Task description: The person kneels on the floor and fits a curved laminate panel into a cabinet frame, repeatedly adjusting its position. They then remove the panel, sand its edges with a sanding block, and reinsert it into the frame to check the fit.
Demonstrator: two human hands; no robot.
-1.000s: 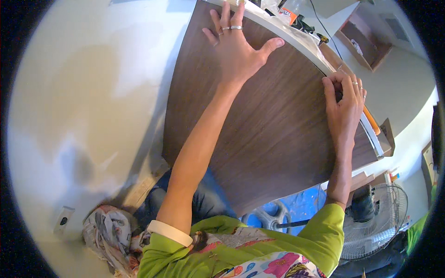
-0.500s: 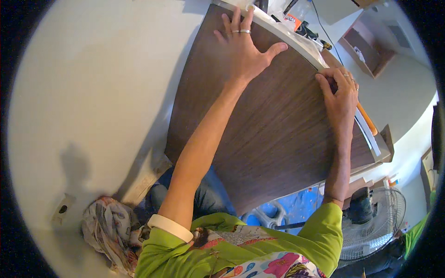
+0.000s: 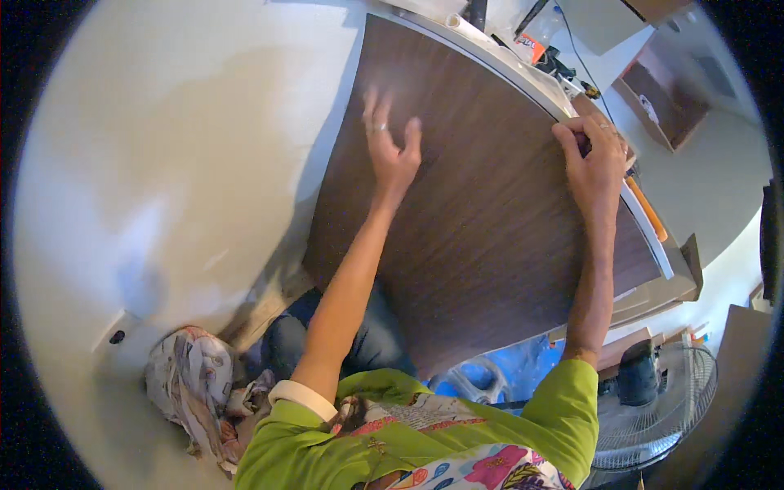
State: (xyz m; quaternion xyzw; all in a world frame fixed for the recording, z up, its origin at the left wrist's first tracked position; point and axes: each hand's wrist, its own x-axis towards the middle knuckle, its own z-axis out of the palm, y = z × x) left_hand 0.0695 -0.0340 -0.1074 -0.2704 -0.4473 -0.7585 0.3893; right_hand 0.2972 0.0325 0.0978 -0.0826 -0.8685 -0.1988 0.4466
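Observation:
A large dark brown wood-grain panel (image 3: 465,188) lies in front of me, with a white strip (image 3: 506,77) along its far edge. Above the panel's left part is my left hand (image 3: 394,155); it holds nothing, and its fingers are spread and smeared by motion. At the far right edge my right hand (image 3: 596,163) is closed, thumb and fingers bent together over the strip. Something dark shows inside the curl of these fingers, but I cannot make out what they grip. Past this hand the strip (image 3: 653,237) carries on toward the right corner.
Beyond the panel are a white tube (image 3: 459,22), a plastic bottle (image 3: 545,20) and dark tools (image 3: 559,65). An orange rod (image 3: 649,211) lies right of my hand. A fan (image 3: 661,408) stands at lower right. Bundled cloth (image 3: 192,371) sits by the pale wall (image 3: 163,163).
My left hand has drawn back from the far edge toward me and slightly left. The right hand stays at the edge. At lower right, a green sleeve has gone out of view.

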